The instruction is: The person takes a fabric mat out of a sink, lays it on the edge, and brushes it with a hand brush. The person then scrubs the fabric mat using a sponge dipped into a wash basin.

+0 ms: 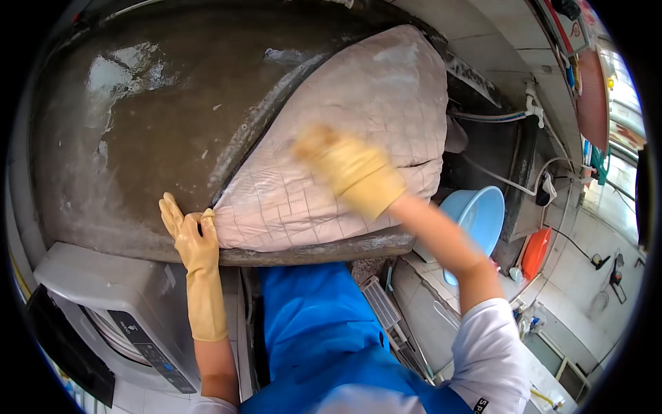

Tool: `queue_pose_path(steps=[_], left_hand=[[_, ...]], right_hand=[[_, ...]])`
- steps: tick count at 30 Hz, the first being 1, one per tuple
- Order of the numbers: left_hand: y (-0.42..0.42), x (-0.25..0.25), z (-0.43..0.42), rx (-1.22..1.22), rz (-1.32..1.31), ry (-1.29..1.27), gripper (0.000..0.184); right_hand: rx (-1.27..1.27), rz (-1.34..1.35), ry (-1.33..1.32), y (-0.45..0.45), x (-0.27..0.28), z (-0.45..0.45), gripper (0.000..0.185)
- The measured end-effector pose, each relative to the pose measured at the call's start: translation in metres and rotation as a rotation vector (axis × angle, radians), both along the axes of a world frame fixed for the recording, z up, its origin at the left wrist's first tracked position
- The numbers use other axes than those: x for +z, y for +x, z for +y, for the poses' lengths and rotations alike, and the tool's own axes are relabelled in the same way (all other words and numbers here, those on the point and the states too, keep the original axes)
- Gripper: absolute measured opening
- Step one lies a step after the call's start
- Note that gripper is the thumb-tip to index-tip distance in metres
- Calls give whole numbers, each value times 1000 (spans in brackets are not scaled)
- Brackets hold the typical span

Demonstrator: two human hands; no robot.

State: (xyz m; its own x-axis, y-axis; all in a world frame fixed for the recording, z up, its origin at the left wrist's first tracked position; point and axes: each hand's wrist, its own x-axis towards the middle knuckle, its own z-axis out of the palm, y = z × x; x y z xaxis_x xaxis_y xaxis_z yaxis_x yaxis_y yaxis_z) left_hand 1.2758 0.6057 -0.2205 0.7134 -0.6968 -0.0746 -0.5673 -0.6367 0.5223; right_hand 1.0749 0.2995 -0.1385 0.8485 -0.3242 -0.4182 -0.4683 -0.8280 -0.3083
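A pale pink quilted cover (331, 183) lies spread over the wet dark slab, its stitching in a grid. My left hand (193, 234), in a long yellow rubber glove, is at the cover's left corner. Its thumb and forefinger pinch the edge there, while the other fingers stretch out over the slab. Over the middle of the cover is my right hand (352, 169), gloved too and smeared by motion. It looks closed, with a brownish blur at its finger end; what that is cannot be made out.
Brown water stands on the dark slab (172, 138) left of the cover. Below left is a grey washing machine (117, 297). To the right are a light blue basin (483, 214), a wall tap (534, 110) with hoses, and an orange-red scoop-like object (536, 254). A blue apron (317, 324) covers my front.
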Motion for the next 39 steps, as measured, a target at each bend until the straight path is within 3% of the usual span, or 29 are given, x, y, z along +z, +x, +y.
queue_pose_path(steps=[3, 4, 5, 8, 10, 12, 13, 14, 16, 17, 18, 19, 20, 21, 22, 23, 27, 29, 31, 35, 37, 38, 39], left_hand=[[2, -3, 1, -8, -33, -6, 19], [3, -3, 1, -21, -50, -6, 18], [2, -4, 0, -26, -71, -9, 18], [2, -6, 2, -7, -55, -44, 18], [13, -5, 9, -47, -57, -69, 19], [28, 11, 8, -174, -250, -9, 21], [28, 13, 5, -181, -251, -3, 21], [27, 14, 0, -144, -229, 49, 22], [26, 13, -8, -111, -223, 79, 23], [27, 5, -9, -74, -187, 125, 24], [23, 8, -14, -37, -145, 182, 25], [18, 14, -16, -31, -163, 260, 25], [10, 23, -25, -33, -167, 273, 25], [0, 32, -37, -65, -269, 184, 31], [-11, 40, -50, -98, -373, 98, 39], [-26, 50, -65, -141, -290, 55, 48], [-74, 34, -128, -369, -4, 104, 76], [-75, 39, -147, -370, 108, 200, 86], [-72, 51, -154, -412, 11, 455, 106], [-67, 46, -147, -451, -18, 506, 111], [-62, 36, -136, -406, 6, 188, 95], [-60, 36, -127, -395, -8, 193, 95], [-62, 41, -110, -321, -39, 62, 84]], right_hand=[[-184, -148, -350, -92, -44, -115, 45], [-124, -263, -580, -113, -61, -133, 43], [-119, -266, -584, -104, -57, -117, 43], [-247, -47, -50, -23, -4, -10, 60], [-210, 8, 165, -5, 11, -3, 64], [75, -29, -181, -44, -19, -32, 72], [37, -138, -296, -78, -37, -71, 76], [-99, -59, -399, -98, -33, -104, 65], [-830, -22, -179, -111, -13, -158, 63], [-887, 19, -247, -129, -2, -166, 69], [-934, 1, -246, -134, 25, -160, 63], [-558, -20, -457, -172, 19, -165, 57], [-396, 3, -625, -200, 34, -148, 56], [-487, -119, -633, -223, 41, -135, 59], [-401, -57, -737, -244, 57, -117, 61], [-427, -64, -748, -269, 65, -101, 61], [-855, -131, -512, -390, 41, -31, 67], [-1651, -518, -74, -388, 35, -10, 74], [-1781, -379, 60, -431, 6, 4, 80], [-1863, -7, 184, -453, -35, 23, 89], [-1798, 40, 160, -463, -50, 24, 90], [-1742, 84, 121, -465, -58, 24, 90], [-1738, 13, 108, -470, -66, 26, 87]])
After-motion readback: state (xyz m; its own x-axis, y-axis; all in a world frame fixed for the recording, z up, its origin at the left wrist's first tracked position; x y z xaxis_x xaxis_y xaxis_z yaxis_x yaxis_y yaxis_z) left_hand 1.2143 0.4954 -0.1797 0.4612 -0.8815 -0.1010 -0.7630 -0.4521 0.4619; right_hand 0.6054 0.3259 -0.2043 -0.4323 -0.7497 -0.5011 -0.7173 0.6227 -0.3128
